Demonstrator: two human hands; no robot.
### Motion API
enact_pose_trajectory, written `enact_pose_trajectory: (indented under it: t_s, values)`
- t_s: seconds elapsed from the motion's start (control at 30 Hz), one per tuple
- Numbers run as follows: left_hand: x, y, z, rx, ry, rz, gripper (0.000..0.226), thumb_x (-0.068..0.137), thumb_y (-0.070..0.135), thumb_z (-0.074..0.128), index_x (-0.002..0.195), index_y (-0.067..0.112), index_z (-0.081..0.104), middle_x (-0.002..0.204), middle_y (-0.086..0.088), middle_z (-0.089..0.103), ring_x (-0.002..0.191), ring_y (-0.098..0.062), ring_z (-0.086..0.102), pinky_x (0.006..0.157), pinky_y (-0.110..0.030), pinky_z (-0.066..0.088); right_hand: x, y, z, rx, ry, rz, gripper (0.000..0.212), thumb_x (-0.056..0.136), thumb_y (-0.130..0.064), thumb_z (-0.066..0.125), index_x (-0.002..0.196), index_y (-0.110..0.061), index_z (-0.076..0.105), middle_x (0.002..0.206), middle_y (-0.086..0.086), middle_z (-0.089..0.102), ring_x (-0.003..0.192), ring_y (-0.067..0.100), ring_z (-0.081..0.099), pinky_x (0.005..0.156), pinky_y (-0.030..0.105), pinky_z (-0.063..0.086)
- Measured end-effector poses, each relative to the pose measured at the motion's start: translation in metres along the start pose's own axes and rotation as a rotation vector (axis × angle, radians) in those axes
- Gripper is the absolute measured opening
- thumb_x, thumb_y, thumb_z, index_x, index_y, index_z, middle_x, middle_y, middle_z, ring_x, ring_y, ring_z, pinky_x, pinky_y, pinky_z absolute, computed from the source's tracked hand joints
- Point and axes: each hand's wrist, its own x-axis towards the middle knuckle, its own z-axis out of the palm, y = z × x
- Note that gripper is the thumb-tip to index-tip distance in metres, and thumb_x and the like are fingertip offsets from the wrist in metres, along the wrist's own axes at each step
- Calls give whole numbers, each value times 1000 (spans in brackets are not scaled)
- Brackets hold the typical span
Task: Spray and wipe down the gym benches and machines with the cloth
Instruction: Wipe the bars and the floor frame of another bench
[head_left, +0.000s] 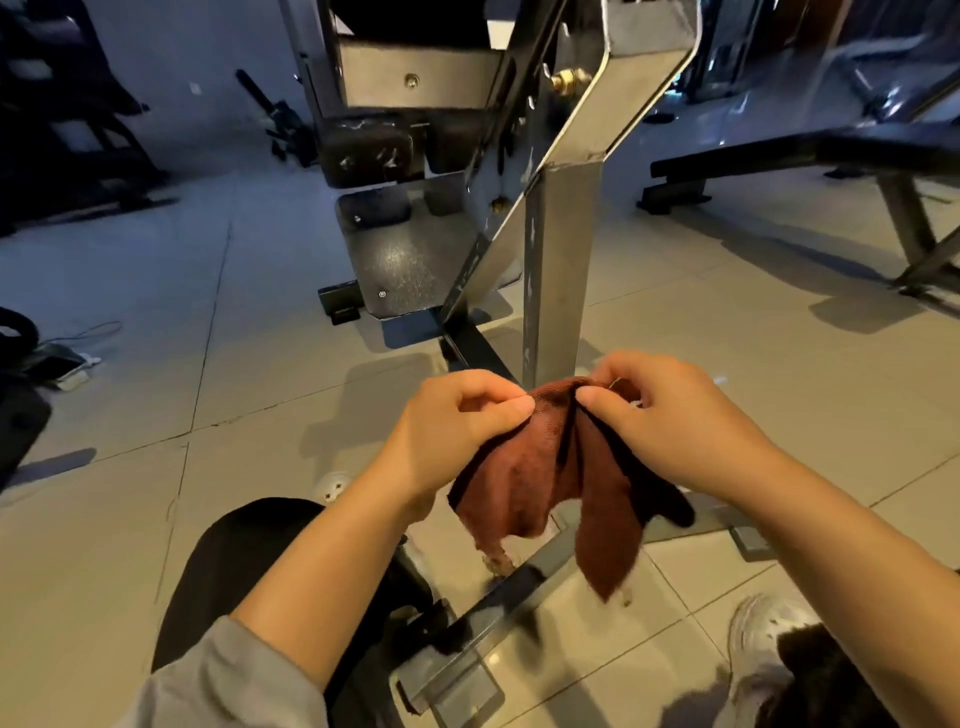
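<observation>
Both hands held the cloth (540, 467) up in front of the person, low in the view toward 6 o'clock. Left hand (457, 426) pinched its top edge between thumb and curled fingers, and right hand (670, 415) pinched the same edge just beside it at 3 o'clock, so the reddish-brown cloth hung in two drooping flaps beneath them. Behind the cloth, toward 12 o'clock, stood the grey steel post (558, 270) of a gym machine (415, 156), its base bar (498, 613) running across the tiled floor (260, 389) under the hands. A flat bench (810, 150) stood well apart at 2 o'clock. A pale shoe (763, 644) rested at 5 o'clock.
</observation>
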Motion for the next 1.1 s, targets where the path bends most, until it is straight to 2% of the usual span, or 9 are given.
enact_pose_trajectory:
  t_s: [0.1,0.3,0.37,0.5,0.6,0.73,0.83,0.97,1.1]
  values:
    - [6,2,6,-104,-37,-24,9,89,14,67,83,18,71,74,5,67,64,1,62,53,-12,46,8,5,-2,56,-10,22,16,96,-33,55,90,-21,64,81,0,64,78,17,58,71,33,47]
    - [18,-11,-8,153,5,79,15,83,19,74,73,31,74,74,12,70,72,-1,61,72,-20,50,18,27,-18,25,-185,-54,14,86,-36,67,77,-26,67,53,-8,54,50,4,46,52,21,35]
    - [21,-13,-10,147,-17,77,13,83,20,74,75,30,75,74,14,70,73,0,61,74,-20,50,23,31,-21,17,-249,-77,12,86,-36,67,77,-29,67,55,-9,57,52,3,49,54,19,37]
    - [28,-22,-11,86,45,42,16,85,23,73,73,33,75,81,9,73,81,-15,67,77,-30,56,29,34,-24,102,-272,-87,10,88,-33,64,79,-32,68,70,-2,65,63,9,58,63,32,48]
    - [34,-28,-7,138,67,73,17,87,24,70,75,35,74,83,15,72,84,-11,67,79,-30,57,32,36,-23,30,-277,-91,12,91,-34,60,81,-32,67,76,-3,66,72,10,60,70,35,52]
    - [38,-34,8,237,162,229,12,89,22,68,87,33,71,89,16,70,88,-2,63,78,-22,49,36,31,-25,144,-227,-57,15,92,-35,58,80,-30,67,78,-1,68,74,13,63,71,30,52]
    - [25,-29,31,232,314,346,12,81,36,72,90,35,64,95,15,62,92,-1,58,76,-10,41,42,27,-20,186,-124,-17,14,92,-32,62,80,-27,68,76,2,68,72,15,63,68,28,50]
    - [9,-24,64,127,124,339,37,69,54,71,100,36,59,100,17,56,89,-5,58,71,-10,43,46,25,-3,166,-4,16,12,91,-29,63,81,-26,68,79,2,68,77,19,64,74,39,54]
    - [8,-28,75,231,88,262,60,64,53,79,112,48,43,111,24,46,93,0,52,73,-22,51,47,22,3,358,52,125,8,92,-23,63,87,-29,64,80,8,66,70,20,61,62,30,46]
